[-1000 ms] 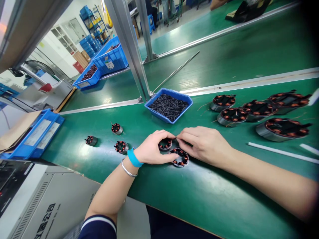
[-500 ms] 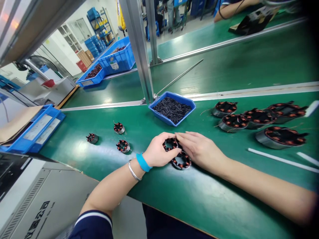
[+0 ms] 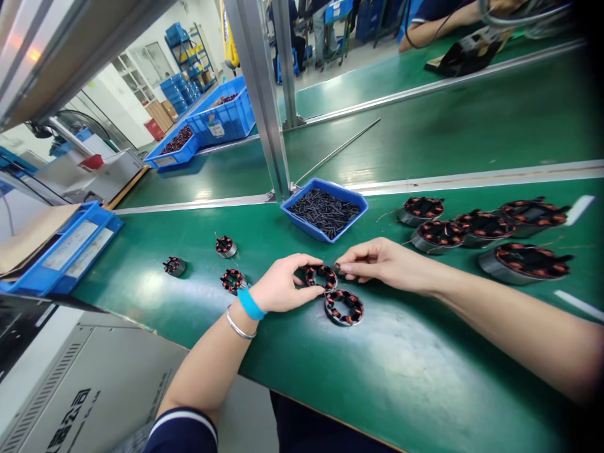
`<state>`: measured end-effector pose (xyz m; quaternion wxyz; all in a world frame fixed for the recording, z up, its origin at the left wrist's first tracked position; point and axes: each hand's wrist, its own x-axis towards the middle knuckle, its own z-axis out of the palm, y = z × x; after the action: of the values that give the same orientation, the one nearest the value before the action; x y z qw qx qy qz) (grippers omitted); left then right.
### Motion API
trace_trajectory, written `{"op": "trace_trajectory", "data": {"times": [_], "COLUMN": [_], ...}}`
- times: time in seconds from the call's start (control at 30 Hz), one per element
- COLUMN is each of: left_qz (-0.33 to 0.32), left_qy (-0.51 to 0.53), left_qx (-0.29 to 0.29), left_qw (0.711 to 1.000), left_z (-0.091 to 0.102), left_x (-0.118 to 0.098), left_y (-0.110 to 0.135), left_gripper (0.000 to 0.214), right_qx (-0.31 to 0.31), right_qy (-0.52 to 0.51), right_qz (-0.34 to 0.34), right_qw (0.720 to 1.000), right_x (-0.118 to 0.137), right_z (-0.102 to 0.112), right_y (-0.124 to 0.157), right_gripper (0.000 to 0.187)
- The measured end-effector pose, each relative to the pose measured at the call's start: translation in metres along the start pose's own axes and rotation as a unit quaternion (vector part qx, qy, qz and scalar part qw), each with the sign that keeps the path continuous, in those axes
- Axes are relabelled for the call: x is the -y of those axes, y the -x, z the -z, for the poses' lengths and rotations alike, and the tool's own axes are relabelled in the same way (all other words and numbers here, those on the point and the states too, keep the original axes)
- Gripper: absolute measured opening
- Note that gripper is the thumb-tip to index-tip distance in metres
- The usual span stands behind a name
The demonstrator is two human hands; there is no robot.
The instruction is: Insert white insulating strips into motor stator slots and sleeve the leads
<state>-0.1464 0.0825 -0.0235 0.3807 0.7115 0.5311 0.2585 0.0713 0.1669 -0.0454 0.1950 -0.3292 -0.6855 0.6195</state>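
My left hand (image 3: 283,284) has its thumb and fingers curved around a small motor stator (image 3: 331,281), a ring with black insulation and copper coils. At the stator's right edge, the thumb and fingertips of my right hand (image 3: 384,267) are pinched together. What they hold, probably something thin, is too small to make out. A second stator (image 3: 346,319) lies flat on the green table just below the held one, close to it or touching. Beyond my hands stands a blue bin (image 3: 289,219) full of short black tubes (image 3: 325,211).
Several stators with loose wire ends stand at the right, one of them a large stator (image 3: 500,272). To the left are three small stators, including one (image 3: 174,267) farthest out. A metal post (image 3: 264,107) rises behind the bin. A white strip (image 3: 578,304) lies at the right.
My right hand has gone from flat, outstretched fingers to a pinch beside the stator. Both hands have drawn slightly left, uncovering the lower stator.
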Motion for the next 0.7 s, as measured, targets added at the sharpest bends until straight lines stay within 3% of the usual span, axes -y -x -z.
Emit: {"op": "trace_trajectory", "data": {"times": [0.2, 0.43, 0.6, 0.7], "left_qz": [-0.025, -0.017, -0.006, 0.006], "left_qy": [0.027, 0.054, 0.071, 0.081], "left_qx": [0.023, 0.041, 0.07, 0.096], "left_qw": [0.999, 0.998, 0.995, 0.992], "left_z": [-0.002, 0.0, 0.003, 0.006], "left_x": [0.005, 0.007, 0.008, 0.008], "left_y": [-0.002, -0.003, -0.005, -0.006], "left_gripper": [0.046, 0.049, 0.051, 0.053], "right_qx": [0.078, 0.129, 0.147, 0.163], "right_qy": [-0.088, -0.196, -0.18, -0.137], "right_qz": [-0.036, -0.128, -0.15, -0.106], "right_qw": [0.992, 0.963, 0.961, 0.971], "right_x": [0.001, -0.005, -0.007, -0.007], "right_z": [0.007, 0.01, 0.014, 0.016], "right_y": [-0.005, -0.011, -0.011, -0.009], "right_gripper": [0.029, 0.036, 0.034, 0.032]}}
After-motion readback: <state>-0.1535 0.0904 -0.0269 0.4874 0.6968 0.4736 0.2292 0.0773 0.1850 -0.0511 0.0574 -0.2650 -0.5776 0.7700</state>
